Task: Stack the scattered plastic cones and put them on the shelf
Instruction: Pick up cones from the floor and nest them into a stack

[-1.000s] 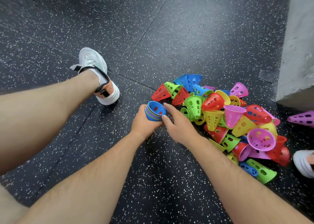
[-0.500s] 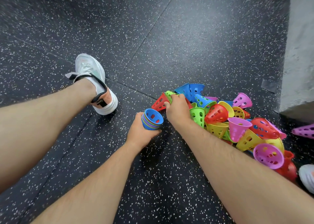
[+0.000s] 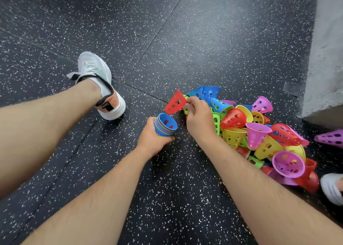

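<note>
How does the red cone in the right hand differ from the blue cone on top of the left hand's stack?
The red cone is single, pinched by the right hand; the blue cone is nested on the stack that the left hand grips. The red cone shows its outer wall, the blue cone its open inside. Both have holes.

Left grip (image 3: 151,140) curled round cone stack (image 3: 165,125), right grip (image 3: 199,120) pinching red cone (image 3: 175,103), forearms extended

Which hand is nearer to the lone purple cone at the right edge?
Right. The right hand, pinching a red cone, is across the pile from that purple cone; the left hand, holding the stack, is farther left.
</note>
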Demonstrator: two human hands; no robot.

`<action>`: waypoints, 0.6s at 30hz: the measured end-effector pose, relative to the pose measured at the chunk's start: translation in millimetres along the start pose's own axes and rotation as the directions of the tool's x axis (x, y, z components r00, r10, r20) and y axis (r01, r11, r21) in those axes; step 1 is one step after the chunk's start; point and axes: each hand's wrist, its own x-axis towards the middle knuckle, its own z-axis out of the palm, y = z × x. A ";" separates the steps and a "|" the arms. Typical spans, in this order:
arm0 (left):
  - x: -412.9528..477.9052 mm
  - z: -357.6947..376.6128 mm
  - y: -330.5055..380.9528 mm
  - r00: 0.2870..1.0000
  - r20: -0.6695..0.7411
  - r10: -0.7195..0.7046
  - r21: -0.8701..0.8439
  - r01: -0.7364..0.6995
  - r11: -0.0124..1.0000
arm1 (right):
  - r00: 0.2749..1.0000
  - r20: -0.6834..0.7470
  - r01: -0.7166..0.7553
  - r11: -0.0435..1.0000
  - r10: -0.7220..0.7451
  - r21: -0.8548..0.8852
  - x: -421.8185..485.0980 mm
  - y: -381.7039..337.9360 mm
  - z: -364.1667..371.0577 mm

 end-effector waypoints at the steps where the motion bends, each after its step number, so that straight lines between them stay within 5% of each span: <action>1: 0.9 0.4 -0.8 1.000 0.003 -0.004 0.003 0.004 1.000 | 1.000 -0.004 0.024 1.000 -0.024 0.015 -4.8 2.1 -3.7; 8: -0.1 1.0 4.1 1.000 0.012 -0.005 0.037 0.005 0.999 | 0.990 0.068 0.123 0.992 -0.124 0.022 -34.8 8.0 -9.4; 14: -5.0 1.5 9.0 1.000 0.017 -0.023 -0.001 0.023 1.000 | 0.934 0.344 0.096 0.995 -0.100 0.028 -53.1 -0.2 -1.3; 18: -4.9 3.9 14.7 1.000 -0.009 -0.006 -0.051 0.006 0.999 | 0.989 0.124 0.072 0.993 -0.084 0.096 -50.0 -3.2 2.4</action>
